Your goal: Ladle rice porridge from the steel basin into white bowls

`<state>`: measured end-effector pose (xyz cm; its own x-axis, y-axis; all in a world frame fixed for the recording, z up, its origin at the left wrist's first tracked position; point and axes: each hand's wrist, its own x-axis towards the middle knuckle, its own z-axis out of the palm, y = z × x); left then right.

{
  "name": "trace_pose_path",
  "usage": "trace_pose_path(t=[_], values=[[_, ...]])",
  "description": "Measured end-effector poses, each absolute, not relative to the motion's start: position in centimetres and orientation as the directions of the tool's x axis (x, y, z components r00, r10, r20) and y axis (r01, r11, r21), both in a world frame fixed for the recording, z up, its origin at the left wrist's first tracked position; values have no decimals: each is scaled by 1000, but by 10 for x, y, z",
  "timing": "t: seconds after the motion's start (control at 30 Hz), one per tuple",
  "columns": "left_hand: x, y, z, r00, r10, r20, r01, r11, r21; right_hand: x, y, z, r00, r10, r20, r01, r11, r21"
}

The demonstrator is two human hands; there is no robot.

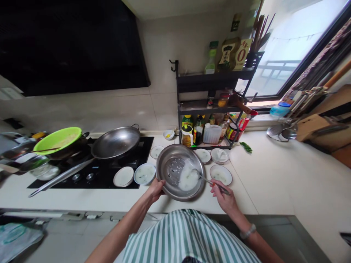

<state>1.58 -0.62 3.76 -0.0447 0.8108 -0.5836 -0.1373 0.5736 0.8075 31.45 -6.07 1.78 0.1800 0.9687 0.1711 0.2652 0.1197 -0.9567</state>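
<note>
My left hand (pixel 155 189) grips the near-left rim of a steel mixing bowl (pixel 170 166), which is tilted toward the right above the counter. White batter (pixel 188 178) pools in the bowl's lower right side. My right hand (pixel 224 197) is closed round the handle of a metal spoon (pixel 208 180), whose bowl dips into the batter. Several small white dishes ring the bowl: two on the left (pixel 144 173), one on the right (pixel 221 174), and others behind (pixel 219 155). Some hold a thin layer of batter.
A steel wok (pixel 116 141) with a long handle sits on the black hob (pixel 109 175). A green bowl (pixel 58 139) rests on a pot at the left. A black rack (pixel 214 106) of bottles and jars stands behind. A green chilli (pixel 246 147) lies on the counter.
</note>
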Motion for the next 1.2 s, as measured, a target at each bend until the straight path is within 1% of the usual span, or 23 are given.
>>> trace_pose_path(t=[0.07, 0.13, 0.3, 0.4, 0.5, 0.6, 0.8, 0.9, 0.97, 1.03, 1.13, 1.2], values=[[16, -7, 39, -40, 812, -583, -131, 574, 808, 315, -64, 19, 247, 960, 133, 245, 71, -967], [16, -7, 40, -39, 810, -586, -137, 576, 806, 316, -66, 20, 276, 951, 137, 234, 72, -970], [14, -8, 36, -24, 820, -572, -167, 560, 811, 316, -74, 23, 183, 954, 236, 236, 190, -953], [15, -7, 34, -39, 810, -585, -167, 572, 803, 316, -78, 22, 168, 954, 248, 246, 203, -948], [16, -7, 35, -59, 802, -594, -157, 580, 799, 317, -81, 18, 178, 967, 184, 223, 143, -964], [18, -8, 38, -64, 804, -591, -156, 576, 802, 315, -79, 14, 222, 971, 91, 161, 55, -985], [18, -10, 41, -43, 815, -578, -159, 566, 809, 307, -65, 16, 347, 932, -106, -81, -83, -993], [18, -11, 40, -46, 815, -578, -168, 564, 808, 304, -54, 24, 365, 919, -147, -157, -95, -983], [17, -11, 39, -43, 815, -578, -163, 565, 809, 299, -44, 31, 338, 933, -121, -148, -74, -986], [17, -12, 38, -36, 816, -577, -152, 566, 810, 289, -30, 38, 292, 954, -63, -104, -33, -994], [17, -12, 38, -30, 820, -571, -142, 562, 815, 263, -9, 50, 201, 978, 49, -9, 51, -999], [18, -12, 37, -32, 823, -568, -151, 558, 816, 244, 2, 56, 112, 982, 154, 73, 147, -986]])
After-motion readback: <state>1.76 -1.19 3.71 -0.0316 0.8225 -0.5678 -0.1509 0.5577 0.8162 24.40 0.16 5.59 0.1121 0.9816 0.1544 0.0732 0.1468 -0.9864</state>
